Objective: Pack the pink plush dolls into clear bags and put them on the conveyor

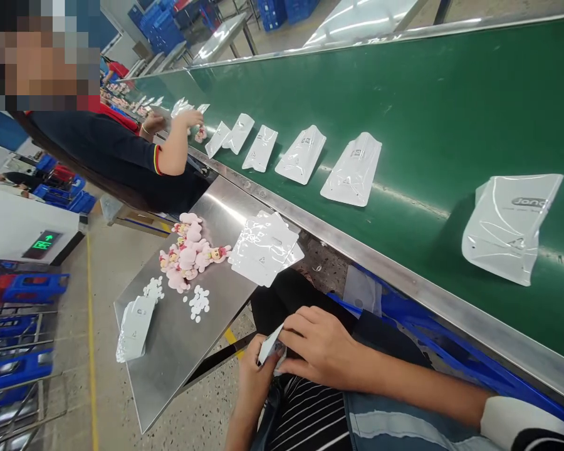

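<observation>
I count six clear pouches (352,170) on the belt; one pouch stack (265,248); one pink doll pile (188,252).

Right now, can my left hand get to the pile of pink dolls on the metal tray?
Probably yes. The left hand is pinching a small white packet together with the right hand, so it is occupied, but nothing stands between it and the pink dolls on the metal tray.
</observation>
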`<state>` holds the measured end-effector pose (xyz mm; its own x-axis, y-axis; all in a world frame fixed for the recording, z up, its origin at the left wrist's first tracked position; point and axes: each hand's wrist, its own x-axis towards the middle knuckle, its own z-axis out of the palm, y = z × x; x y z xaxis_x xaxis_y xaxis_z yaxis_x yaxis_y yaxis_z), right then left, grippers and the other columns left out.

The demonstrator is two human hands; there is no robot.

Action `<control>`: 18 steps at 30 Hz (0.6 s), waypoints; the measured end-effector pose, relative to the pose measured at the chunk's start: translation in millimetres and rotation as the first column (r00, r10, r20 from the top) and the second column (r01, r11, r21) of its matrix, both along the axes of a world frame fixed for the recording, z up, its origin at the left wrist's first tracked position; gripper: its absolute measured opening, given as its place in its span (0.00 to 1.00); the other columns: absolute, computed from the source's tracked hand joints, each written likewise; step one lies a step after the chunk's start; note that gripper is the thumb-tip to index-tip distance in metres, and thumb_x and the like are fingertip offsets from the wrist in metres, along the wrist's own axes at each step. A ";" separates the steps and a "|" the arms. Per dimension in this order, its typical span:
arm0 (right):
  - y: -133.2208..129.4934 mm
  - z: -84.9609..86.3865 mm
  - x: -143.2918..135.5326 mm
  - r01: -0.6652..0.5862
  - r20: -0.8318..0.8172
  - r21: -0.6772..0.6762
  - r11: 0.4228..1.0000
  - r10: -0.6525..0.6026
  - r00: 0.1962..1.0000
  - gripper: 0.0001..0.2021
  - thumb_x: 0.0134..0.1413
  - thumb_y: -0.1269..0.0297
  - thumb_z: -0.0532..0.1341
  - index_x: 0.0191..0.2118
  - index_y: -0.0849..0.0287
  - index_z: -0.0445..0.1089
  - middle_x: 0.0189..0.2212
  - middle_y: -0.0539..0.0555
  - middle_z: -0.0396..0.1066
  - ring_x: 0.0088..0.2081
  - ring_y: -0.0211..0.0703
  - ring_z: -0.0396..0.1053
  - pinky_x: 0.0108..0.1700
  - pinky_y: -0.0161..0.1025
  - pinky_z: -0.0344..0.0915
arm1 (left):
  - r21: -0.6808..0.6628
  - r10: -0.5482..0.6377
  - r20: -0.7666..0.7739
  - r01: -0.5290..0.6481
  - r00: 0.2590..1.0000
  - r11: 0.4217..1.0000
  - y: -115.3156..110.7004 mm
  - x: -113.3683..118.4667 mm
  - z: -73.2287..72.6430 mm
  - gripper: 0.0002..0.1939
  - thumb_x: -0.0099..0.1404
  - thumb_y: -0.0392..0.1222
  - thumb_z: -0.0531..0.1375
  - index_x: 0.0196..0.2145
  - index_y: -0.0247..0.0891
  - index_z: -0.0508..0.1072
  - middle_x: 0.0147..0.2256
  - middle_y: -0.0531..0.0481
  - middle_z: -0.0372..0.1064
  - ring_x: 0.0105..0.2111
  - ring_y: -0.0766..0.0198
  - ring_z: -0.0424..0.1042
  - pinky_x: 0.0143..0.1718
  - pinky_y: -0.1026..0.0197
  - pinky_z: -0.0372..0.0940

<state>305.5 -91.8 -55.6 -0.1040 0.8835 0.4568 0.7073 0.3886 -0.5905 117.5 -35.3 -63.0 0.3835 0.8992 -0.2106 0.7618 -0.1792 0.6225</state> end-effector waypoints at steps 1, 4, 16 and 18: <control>2.5 -0.1 -2.3 0.010 0.013 -0.040 0.999 -0.009 1.000 0.13 0.56 0.55 0.56 0.34 0.61 0.67 0.32 0.55 0.67 0.34 0.41 0.60 0.34 0.38 0.55 | 0.016 -0.015 -0.029 0.016 0.999 1.000 2.0 -1.1 -0.4 0.06 0.56 0.42 0.57 0.26 0.38 0.67 0.23 0.54 0.65 0.24 0.64 0.64 0.27 0.64 0.61; 9.6 -0.3 -5.9 -0.018 0.044 -0.142 0.990 0.025 0.999 0.08 0.57 0.65 0.55 0.30 0.61 0.67 0.31 0.53 0.69 0.34 0.41 0.62 0.36 0.38 0.55 | 0.043 -0.093 -0.098 0.097 0.991 0.994 9.7 -6.3 -0.6 0.06 0.59 0.42 0.54 0.29 0.38 0.67 0.27 0.52 0.67 0.27 0.62 0.66 0.29 0.62 0.62; 26.2 -9.0 -9.7 -0.435 0.043 -0.474 0.765 0.514 0.857 0.06 0.53 0.62 0.58 0.32 0.56 0.72 0.29 0.50 0.73 0.31 0.39 0.70 0.24 0.32 0.55 | -0.363 -0.383 0.110 0.396 0.917 0.844 28.4 -26.7 3.6 0.24 0.52 0.35 0.62 0.49 0.42 0.68 0.45 0.46 0.69 0.45 0.54 0.68 0.44 0.58 0.65; 27.5 -6.0 -9.7 -0.450 0.032 -0.434 0.780 0.513 0.858 0.07 0.54 0.63 0.58 0.31 0.58 0.72 0.30 0.51 0.72 0.33 0.39 0.69 0.26 0.32 0.58 | -0.466 -0.352 0.152 0.381 0.924 0.799 31.9 -24.9 8.6 0.38 0.48 0.34 0.65 0.57 0.43 0.60 0.53 0.44 0.63 0.52 0.52 0.63 0.52 0.54 0.60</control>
